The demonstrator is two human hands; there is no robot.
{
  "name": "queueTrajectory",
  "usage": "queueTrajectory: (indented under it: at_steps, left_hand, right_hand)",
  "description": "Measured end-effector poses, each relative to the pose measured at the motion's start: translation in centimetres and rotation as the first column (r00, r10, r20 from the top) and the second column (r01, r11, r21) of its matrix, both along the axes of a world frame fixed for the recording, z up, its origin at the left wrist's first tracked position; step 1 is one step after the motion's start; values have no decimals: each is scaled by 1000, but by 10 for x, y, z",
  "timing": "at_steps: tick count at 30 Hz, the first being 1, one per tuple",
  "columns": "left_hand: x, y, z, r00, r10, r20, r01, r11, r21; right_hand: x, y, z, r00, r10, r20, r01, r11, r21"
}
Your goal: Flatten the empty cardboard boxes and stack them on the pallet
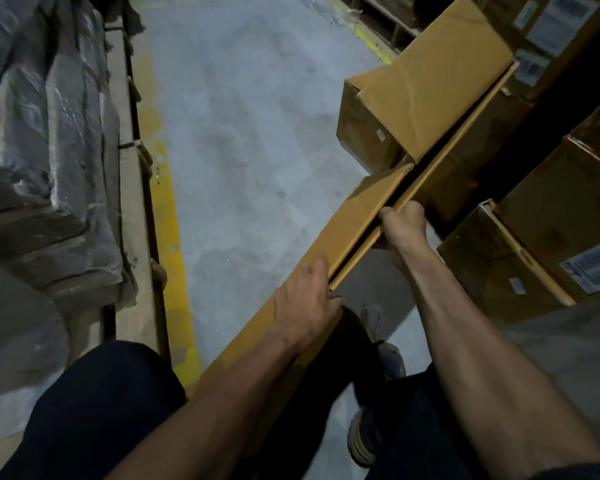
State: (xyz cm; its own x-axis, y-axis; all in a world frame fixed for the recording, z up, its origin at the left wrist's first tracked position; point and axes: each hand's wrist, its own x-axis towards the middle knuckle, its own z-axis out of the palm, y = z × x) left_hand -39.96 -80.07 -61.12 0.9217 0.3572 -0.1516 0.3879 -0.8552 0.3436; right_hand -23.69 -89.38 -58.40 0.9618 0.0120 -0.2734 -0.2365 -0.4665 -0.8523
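Note:
I hold a long brown cardboard box nearly collapsed, standing on edge and running diagonally from my legs toward the upper right. A narrow dark gap shows between its two panels. My left hand grips the near end of the left panel, fingers curled over its top edge. My right hand grips the top edge of the right panel farther along. Another cardboard box, dented but still in shape, stands just beyond on the floor.
Labelled cardboard boxes are stacked at the right. At the left a plastic-wrapped load sits on a pallet beside a yellow floor line. Grey concrete aisle runs ahead. My shoes are below.

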Motion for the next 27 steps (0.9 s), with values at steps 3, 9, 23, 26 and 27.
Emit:
queueTrajectory:
  at_steps: [3,9,23,26,27]
  left_hand:
    - [2,4,-1,996,41,78,-43,999,29]
    - [4,34,11,942,258,214,-230,962,-144]
    - [77,129,35,511,856,78,-254,237,-938]
    - [84,143,42,434,901,16,-214,120,-970]
    - [86,149,42,413,911,2,-204,95,-974]
  right_hand:
    - [-3,11,4,999,28,41,-33,993,113]
    - [-17,39,11,936,341,92,-351,925,143]
    - [-59,5,-46,902,424,-86,-432,871,-235]
    - [-54,-1,-57,964,230,-130,-264,866,-425]
    - [-53,-1,-58,978,129,-162,-190,869,-457]
